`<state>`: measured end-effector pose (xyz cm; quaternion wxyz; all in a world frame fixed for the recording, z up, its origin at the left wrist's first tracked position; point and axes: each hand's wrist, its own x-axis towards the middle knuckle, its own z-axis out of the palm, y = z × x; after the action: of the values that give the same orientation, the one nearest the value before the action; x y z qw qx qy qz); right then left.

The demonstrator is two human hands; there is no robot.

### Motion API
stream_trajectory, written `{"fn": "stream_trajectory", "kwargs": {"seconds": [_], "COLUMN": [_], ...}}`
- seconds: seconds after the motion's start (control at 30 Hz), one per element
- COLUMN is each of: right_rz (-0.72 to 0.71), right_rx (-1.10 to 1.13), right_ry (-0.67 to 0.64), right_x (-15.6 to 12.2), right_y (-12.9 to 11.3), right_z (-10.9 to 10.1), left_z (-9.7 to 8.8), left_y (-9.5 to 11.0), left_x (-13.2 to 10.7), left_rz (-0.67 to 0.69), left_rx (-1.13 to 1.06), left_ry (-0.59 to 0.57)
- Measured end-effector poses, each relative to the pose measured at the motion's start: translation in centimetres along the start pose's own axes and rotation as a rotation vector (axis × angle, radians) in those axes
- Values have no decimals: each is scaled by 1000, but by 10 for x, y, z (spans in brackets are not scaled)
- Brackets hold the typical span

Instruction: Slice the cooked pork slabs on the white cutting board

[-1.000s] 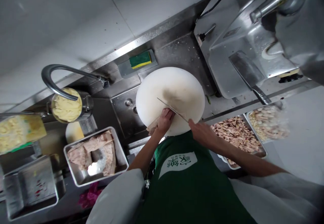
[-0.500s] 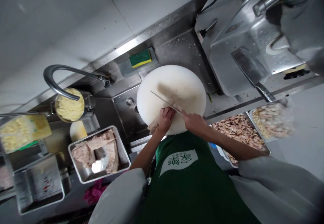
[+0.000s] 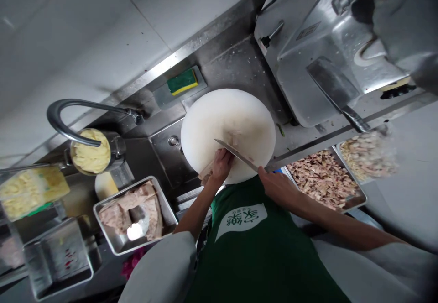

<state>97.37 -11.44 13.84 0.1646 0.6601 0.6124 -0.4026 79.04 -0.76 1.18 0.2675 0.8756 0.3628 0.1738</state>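
Note:
A round white cutting board (image 3: 205, 116) lies in front of me over the sink. My left hand (image 3: 222, 164) is closed on a long piece of pale meat (image 3: 205, 174) near the board's front edge, with much of the meat hidden under the palm. In my right hand (image 3: 276, 185) is the handle of a long kitchen knife (image 3: 238, 155). Its blade points up and left across the board, its tip close to the left fingers. Small pale meat bits (image 3: 234, 138) lie just beyond the blade.
On the left stand a tray of large meat pieces (image 3: 116, 211), a pot of pale yellow slices (image 3: 91, 151) and a curved faucet (image 3: 68, 132). A green-yellow sponge (image 3: 182, 81) rests behind the board. At right are a cleaver (image 3: 333, 84) on a steel machine and a tray of chopped meat (image 3: 320, 175).
My right hand has drawn the knife back toward me and to the right. The left hand stays on the meat. The whole view has shifted slightly.

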Motion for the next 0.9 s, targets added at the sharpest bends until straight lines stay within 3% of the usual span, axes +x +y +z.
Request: {"fn": "stream_trajectory", "kwargs": {"seconds": [0.07,0.2,0.27,0.37,0.53,0.6,0.7,0.83,0.9], "right_rz": [-24,-164,-183,-130,-18,21,-5,-146,-178], "right_rx": [9,71,72,47,19,48,86,116,113], "right_ry": [29,143,164,135,-41,-119,-66,133,171], "right_x": [21,82,92,65,-15,-23,7,83,100], "right_y": [-4,-18,-19,-12,6,7,-5,-27,-30], "right_z": [-7,-40,-50,-43,-4,4,-2,-32,-44], "left_z": [-1,-5,-7,-7,-3,-3,-3,-7,-9], "left_y": [1,5,7,9,6,5,3,5,6], "left_x": [0,1,0,-1,-3,-3,-3,-4,-4], "left_rz": [-7,2,4,-5,-31,-35,-46,-38,-22], "left_rx": [-3,17,21,20,11,8,-7,-26,-27], "left_ry": [-6,5,36,55,31,12,8,26,29]}}
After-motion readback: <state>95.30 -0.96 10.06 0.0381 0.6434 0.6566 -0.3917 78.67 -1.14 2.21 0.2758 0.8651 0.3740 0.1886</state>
